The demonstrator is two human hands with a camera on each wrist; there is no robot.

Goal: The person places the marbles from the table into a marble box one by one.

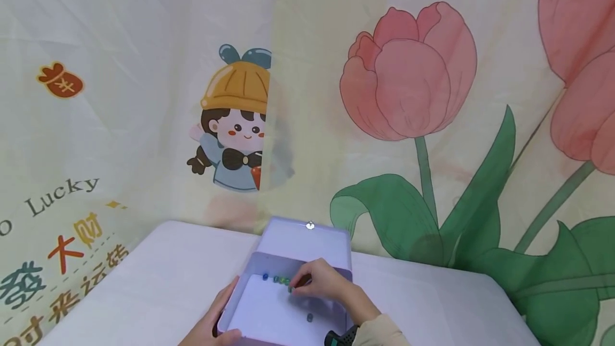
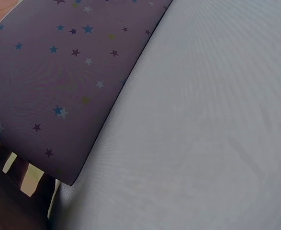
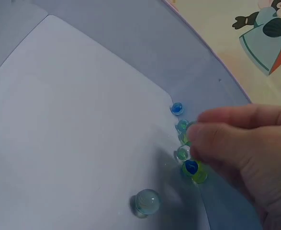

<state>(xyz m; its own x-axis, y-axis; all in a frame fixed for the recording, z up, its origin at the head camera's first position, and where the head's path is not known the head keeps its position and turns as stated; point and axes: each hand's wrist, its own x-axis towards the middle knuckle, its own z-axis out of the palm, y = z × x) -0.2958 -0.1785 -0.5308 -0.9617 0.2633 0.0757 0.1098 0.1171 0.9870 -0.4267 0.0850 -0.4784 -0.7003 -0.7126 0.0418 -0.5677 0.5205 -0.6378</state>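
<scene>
A lilac hinged box (image 1: 259, 319) stands with its lid (image 1: 307, 239) raised at the back. My left hand (image 1: 213, 319) grips its front left corner, thumb over the rim; the left wrist view shows the star-printed outer wall (image 2: 59, 81) beside the fingers. Inside the box, my right hand (image 1: 319, 284) pinches a small glass marble (image 1: 290, 289) between thumb and fingertips, mostly hidden by them in the right wrist view. Several glass marbles lie along the back wall, among them a blue one (image 3: 177, 108) and a clear one (image 3: 183, 153). A larger-looking clear marble (image 3: 147, 201) sits apart on the box floor.
Under the box is a table with a white cover (image 1: 432, 298). A printed curtain (image 1: 307, 122) with tulips and a cartoon figure hangs right behind the table. A metal clasp (image 1: 310, 225) sits on the lid's top edge.
</scene>
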